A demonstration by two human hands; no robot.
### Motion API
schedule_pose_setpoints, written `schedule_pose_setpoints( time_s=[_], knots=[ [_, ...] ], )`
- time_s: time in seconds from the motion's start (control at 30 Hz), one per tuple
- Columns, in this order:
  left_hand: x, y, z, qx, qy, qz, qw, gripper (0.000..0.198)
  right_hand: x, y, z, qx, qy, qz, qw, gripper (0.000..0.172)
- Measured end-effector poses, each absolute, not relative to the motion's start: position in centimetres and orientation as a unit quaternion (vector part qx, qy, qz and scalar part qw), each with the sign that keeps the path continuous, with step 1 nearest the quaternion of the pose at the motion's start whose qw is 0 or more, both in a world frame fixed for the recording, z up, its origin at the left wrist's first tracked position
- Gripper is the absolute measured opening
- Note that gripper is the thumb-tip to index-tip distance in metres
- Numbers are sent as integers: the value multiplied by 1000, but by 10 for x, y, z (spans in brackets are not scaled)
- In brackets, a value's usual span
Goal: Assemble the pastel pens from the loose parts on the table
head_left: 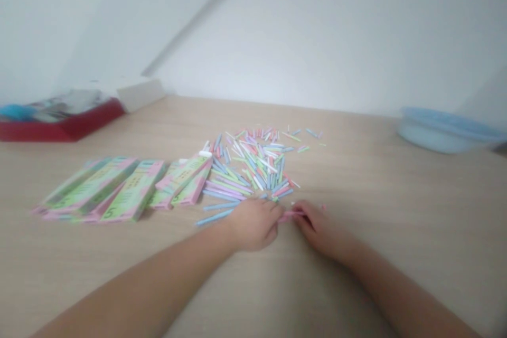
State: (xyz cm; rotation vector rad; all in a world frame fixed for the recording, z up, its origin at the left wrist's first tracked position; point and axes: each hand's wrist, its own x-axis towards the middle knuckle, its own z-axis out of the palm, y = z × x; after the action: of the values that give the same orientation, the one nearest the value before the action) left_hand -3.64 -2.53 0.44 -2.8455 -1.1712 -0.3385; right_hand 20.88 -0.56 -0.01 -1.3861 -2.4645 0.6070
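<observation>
Left of the stick pile (pixel 261 163): boxes (pixel 132 193), a filled tray (pixel 39 131). Right: a basin (pixel 431 137). In front: left hand (pixel 254 223), right hand (pixel 322 227), pinching a pink stick (pixel 285 216).

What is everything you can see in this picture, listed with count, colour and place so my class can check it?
pink stick: at least one, pink, between the hands
loose sticks: too many to count, mixed pastels and white, mid-table
patterned boxes: several overlapping, pink and green, left of the loose sticks
red container: one, red, far left, contents blurred
off-white panel: one, beside the red container
basin: one, light blue, far right
table: one, light wood, underneath
wall: pale, behind
left hand: one, bare, at the pink stick's left end
right hand: one, bare, at its right end
</observation>
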Motion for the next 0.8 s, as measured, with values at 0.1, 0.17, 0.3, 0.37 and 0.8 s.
schedule_pose_setpoints(
  time_s=[0.1, 0.17, 0.3, 0.37, 0.8],
  knots=[
    [-38, -24, 3, -919, -378, -113, 16, 21, 214, -2, 4, -450, -843, 242, 170, 46],
    [-38, -23, 2, -919, -377, -114, 9, 21, 214, 1, 13, -430, -836, 284, 187, 52],
    [-38, -21, 1, -920, -375, -116, -4, 20, 186, 8, 34, -410, -826, 343, 180, 43],
    [-38, -20, 0, -920, -375, -118, -11, 21, 160, 15, 42, -423, -834, 303, 184, 43],
    [-39, -17, 3, -923, -365, -117, -34, 24, 7, 133, 42, -417, -900, 116, -57, 32]
  ],
)
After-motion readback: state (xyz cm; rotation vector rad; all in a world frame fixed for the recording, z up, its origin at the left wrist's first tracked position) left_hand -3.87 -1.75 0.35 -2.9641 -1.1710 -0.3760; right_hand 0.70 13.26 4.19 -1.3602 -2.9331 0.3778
